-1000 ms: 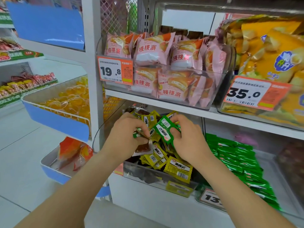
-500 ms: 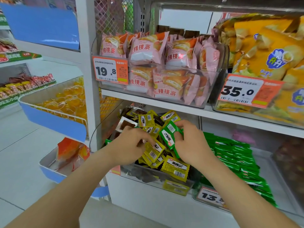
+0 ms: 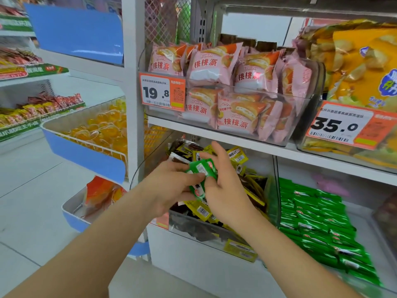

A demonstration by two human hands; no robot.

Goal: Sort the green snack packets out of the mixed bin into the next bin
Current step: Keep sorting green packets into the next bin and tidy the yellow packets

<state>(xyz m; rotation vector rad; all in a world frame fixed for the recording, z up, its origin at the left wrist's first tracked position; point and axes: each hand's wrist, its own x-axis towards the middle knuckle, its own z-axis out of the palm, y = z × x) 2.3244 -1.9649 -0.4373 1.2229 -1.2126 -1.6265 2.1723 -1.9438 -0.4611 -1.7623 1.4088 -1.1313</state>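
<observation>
Several glossy green packets, flat film rectangles with white labels, are bunched between the two hands, just above the mixed bin. That bin is a clear, hard plastic tub with a rounded rim. It is heaped with crinkly yellow packets and dark brown packets.

To its right stands the next bin, also clear-walled, where a green stack of the same packets lies in overlapping rows.

The left hand has its fingers curled and pinches the bunch from the left. The right hand is spread wide with its fingers nearly straight, lying against the bunch. Its thumb is hidden.
</observation>
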